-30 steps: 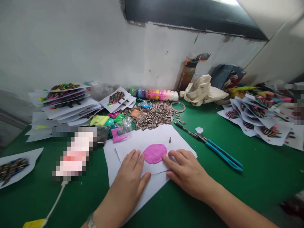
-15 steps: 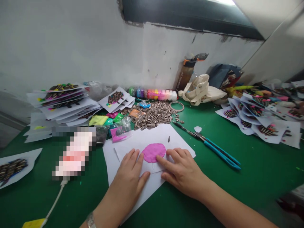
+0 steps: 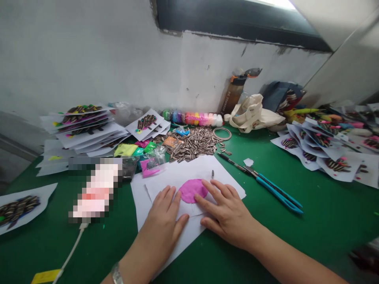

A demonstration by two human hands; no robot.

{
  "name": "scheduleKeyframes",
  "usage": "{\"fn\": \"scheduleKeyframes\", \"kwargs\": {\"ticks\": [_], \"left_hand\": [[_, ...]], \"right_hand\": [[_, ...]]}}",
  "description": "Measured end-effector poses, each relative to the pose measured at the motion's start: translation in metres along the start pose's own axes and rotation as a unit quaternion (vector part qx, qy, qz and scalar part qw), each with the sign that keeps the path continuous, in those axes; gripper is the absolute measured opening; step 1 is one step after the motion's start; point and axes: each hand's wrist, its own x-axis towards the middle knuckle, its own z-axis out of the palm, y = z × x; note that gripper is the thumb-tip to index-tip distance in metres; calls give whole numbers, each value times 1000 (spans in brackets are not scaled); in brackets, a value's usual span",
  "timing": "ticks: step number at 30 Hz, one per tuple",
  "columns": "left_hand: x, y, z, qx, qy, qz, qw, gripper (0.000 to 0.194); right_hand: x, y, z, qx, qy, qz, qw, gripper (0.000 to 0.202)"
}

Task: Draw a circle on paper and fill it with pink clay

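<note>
A flat pink clay oval (image 3: 192,191) lies on a white paper sheet (image 3: 168,181), which rests on more white paper. My left hand (image 3: 162,221) lies spread on the paper, its index fingertip at the oval's left edge. Across from it, my right hand (image 3: 229,213) is spread too, with fingertips on the oval's right side and lower part. Neither hand holds anything. A single seed (image 3: 212,174) sits on the paper just above my right hand. Faint drawn lines show below the oval.
Behind the paper lie a heap of striped seeds (image 3: 195,144) and bagged coloured clay (image 3: 151,167). Blue scissors (image 3: 278,193) and a pen (image 3: 232,162) are at the right. Stacks of seed pictures (image 3: 89,136) stand left and right. A bottle (image 3: 233,94) stands behind.
My right hand's fingers have spread, and one fingertip now lies on the oval's upper right edge. The whole view has shifted slightly.
</note>
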Motion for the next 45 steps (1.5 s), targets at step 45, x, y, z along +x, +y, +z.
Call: {"fn": "scheduleKeyframes", "kwargs": {"ticks": [45], "left_hand": [[-3, -2, 4, 2, -9, 3, 1000, 52]], "right_hand": [[40, -20, 4, 13, 7, -62, 998, 64]]}}
